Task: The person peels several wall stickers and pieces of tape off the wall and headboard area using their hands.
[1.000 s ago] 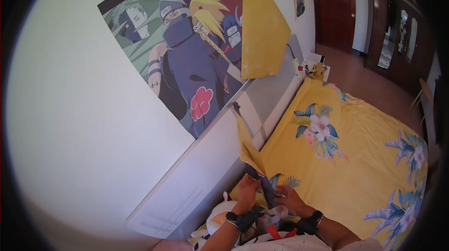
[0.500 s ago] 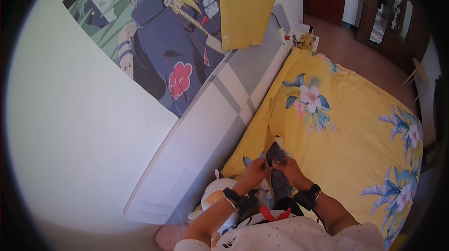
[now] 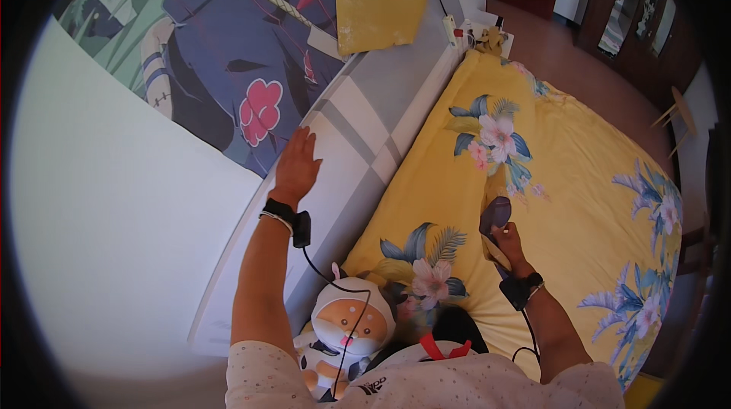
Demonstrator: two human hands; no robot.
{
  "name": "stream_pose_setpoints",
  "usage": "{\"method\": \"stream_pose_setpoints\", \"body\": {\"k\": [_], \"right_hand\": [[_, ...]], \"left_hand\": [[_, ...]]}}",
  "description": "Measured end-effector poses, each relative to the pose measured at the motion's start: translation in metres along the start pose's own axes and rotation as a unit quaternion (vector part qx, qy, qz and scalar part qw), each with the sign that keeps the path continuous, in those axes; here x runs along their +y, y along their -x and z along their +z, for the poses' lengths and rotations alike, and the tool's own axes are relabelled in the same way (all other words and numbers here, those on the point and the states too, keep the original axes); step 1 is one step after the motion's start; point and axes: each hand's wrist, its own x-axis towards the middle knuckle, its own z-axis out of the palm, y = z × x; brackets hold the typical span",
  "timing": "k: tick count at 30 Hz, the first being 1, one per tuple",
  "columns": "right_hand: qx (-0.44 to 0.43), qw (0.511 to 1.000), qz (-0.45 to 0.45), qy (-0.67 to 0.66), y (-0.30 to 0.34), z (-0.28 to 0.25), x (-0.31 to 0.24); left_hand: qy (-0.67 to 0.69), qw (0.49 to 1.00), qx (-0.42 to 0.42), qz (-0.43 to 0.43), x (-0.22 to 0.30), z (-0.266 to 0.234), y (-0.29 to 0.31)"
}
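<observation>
My left hand [image 3: 298,169] lies stretched out against the white and grey headboard [image 3: 358,133], fingers extended, holding nothing. Over the bed, my right hand [image 3: 509,245] is closed on a dark purple-grey cloth [image 3: 498,212], whose exact kind I cannot make out. Part of it hangs below the fingers along the yellow floral bed sheet [image 3: 426,203]. Close to my body, a plush toy dog [image 3: 356,317] in a white hood sits below my left forearm.
A large cartoon poster [image 3: 221,59] covers the wall behind the headboard. A yellow panel [image 3: 384,1] leans above it. A power strip [image 3: 449,30] hangs at the headboard's far end. Black cables run from both wrist straps. A wooden stool [image 3: 680,116] stands beyond the bed.
My left hand has let go of the dark cloth and moved up and left to the headboard. My right hand has carried the cloth to the right, and the view has shifted.
</observation>
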Motion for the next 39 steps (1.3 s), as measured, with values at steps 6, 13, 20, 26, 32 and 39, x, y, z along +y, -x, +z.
{"method": "stream_pose_setpoints", "body": {"k": [6, 13, 20, 26, 32, 39], "right_hand": [[0.006, 0.995, 0.057, -0.081, -0.041, -0.019, 0.008], [-0.029, 0.961, 0.086, -0.262, -0.106, 0.003, -0.021], [-0.087, 0.95, 0.274, -0.125, -0.116, 0.024, 0.048], [-0.128, 0.942, 0.277, -0.142, -0.075, 0.013, 0.093], [-0.172, 0.924, 0.317, -0.127, -0.031, 0.006, 0.106], [-0.222, 0.898, 0.342, -0.167, 0.011, -0.008, 0.084]], "left_hand": [[-0.019, 0.995, -0.087, 0.051, -0.017, -0.005, -0.011], [0.008, 0.997, -0.072, -0.036, -0.033, 0.021, -0.001], [0.003, 0.999, -0.051, -0.002, -0.03, 0.022, -0.003], [0.004, 0.999, -0.031, -0.009, -0.028, 0.024, -0.003], [-0.04, 0.999, -0.002, 0.001, -0.037, 0.028, 0.003], [-0.043, 0.999, -0.009, 0.032, -0.033, 0.026, 0.0]]}}
